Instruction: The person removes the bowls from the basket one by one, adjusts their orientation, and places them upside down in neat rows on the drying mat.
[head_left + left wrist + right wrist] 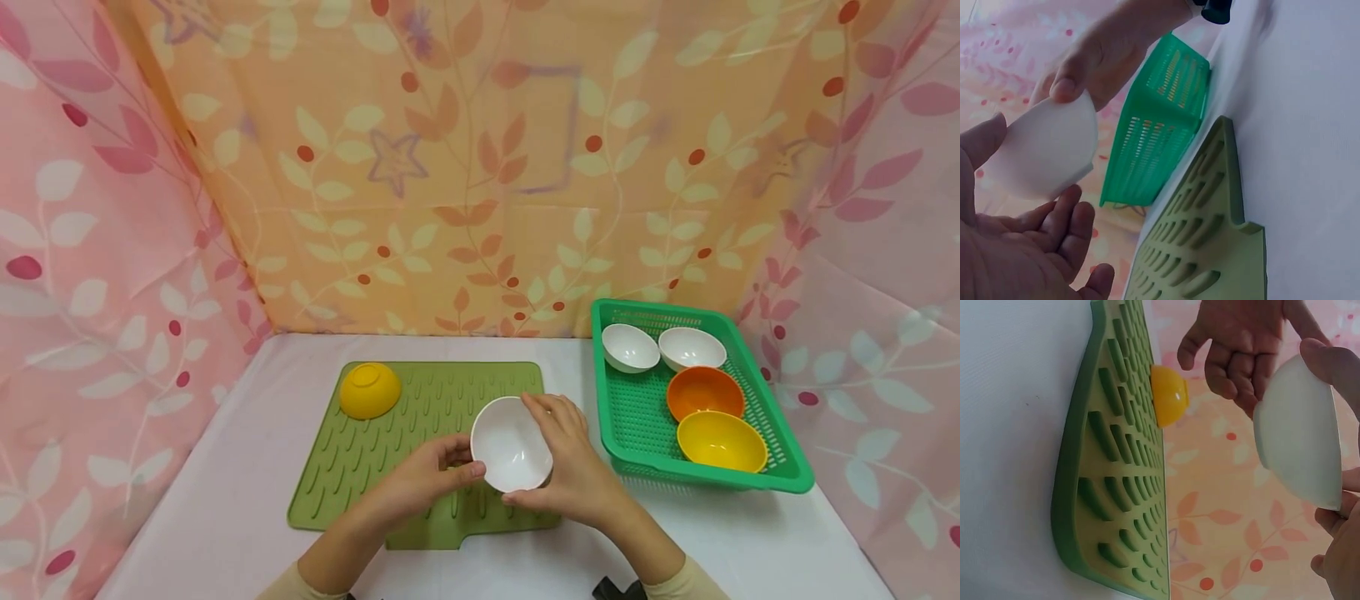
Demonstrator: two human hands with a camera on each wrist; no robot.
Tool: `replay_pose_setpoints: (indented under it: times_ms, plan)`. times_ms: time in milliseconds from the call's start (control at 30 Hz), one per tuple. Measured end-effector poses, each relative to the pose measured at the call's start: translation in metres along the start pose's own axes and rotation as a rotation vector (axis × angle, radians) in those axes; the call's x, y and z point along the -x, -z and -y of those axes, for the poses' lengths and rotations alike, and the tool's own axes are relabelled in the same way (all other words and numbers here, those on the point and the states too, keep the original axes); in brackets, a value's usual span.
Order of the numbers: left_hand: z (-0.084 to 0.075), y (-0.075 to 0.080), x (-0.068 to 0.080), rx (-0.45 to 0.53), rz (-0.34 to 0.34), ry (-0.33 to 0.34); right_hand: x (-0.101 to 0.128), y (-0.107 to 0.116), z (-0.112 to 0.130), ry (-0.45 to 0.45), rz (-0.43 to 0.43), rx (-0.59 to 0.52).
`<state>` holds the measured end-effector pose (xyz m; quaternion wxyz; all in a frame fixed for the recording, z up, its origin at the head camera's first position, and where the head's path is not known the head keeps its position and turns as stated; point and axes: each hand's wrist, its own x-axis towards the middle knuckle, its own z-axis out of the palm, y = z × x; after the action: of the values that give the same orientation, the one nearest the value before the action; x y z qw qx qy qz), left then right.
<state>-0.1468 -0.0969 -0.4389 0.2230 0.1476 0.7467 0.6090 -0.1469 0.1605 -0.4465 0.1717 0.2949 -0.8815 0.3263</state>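
A white bowl [512, 446] is held in both hands above the green draining mat [420, 467], its hollow side tilted up toward the head camera. On its left side, my left hand [423, 477] grips it, with the thumb at the rim and the fingertips by the base, as the left wrist view shows. My right hand [577, 471] grips the right side, fingers over the far rim and thumb at the near one. A yellow bowl [371, 390] lies upside down on the mat's far left corner.
To the right stands a green plastic basket [626, 433]. Inside are two white bowls [630, 348], an orange bowl [705, 393] and another yellow bowl [722, 442]. Patterned cloth [465, 250] hangs behind and on both sides of the white table [217, 467].
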Motion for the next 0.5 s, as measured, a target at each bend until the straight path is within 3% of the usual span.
replay_pose_setpoints:
  times_ms: [300,400,500]
  plan:
    - [0.0016,-0.0015,-0.0007,0.13,-0.095,-0.013,-0.0034,-0.0005,0.0031,0.167,-0.085,0.059]
    - [0.0009,-0.0005,0.0009,0.1,-0.148,-0.046,-0.0026,0.003,0.0063,0.137,-0.086,0.015]
    - [-0.0004,0.0007,0.0033,-0.006,-0.212,-0.093,-0.0002,0.0072,0.0099,0.027,-0.07,-0.058]
